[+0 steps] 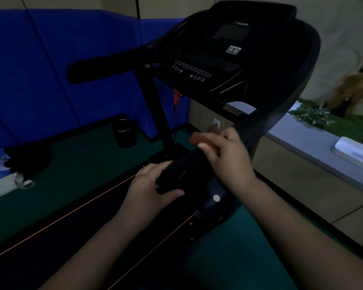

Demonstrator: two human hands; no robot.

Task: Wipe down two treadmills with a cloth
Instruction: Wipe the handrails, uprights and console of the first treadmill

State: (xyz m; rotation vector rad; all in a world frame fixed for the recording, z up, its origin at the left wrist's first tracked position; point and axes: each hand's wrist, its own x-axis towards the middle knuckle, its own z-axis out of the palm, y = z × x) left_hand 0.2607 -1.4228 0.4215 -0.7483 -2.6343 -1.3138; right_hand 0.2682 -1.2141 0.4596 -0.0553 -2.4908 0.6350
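A black treadmill fills the dim view, its console tilted up ahead of me. The right handrail runs down from the console to my hands. My left hand grips the near end of this handrail, fingers wrapped around it. My right hand presses a reddish-brown cloth onto the handrail a little higher up, thumb over the cloth. The cloth is partly hidden under my fingers. The left handrail sticks out to the left. The dark belt with orange edge lines lies below my forearms.
A blue padded partition stands behind the treadmill. A black bin sits on the green floor, with bags at far left. A red safety key hangs under the console. A planter ledge with plants runs along the right.
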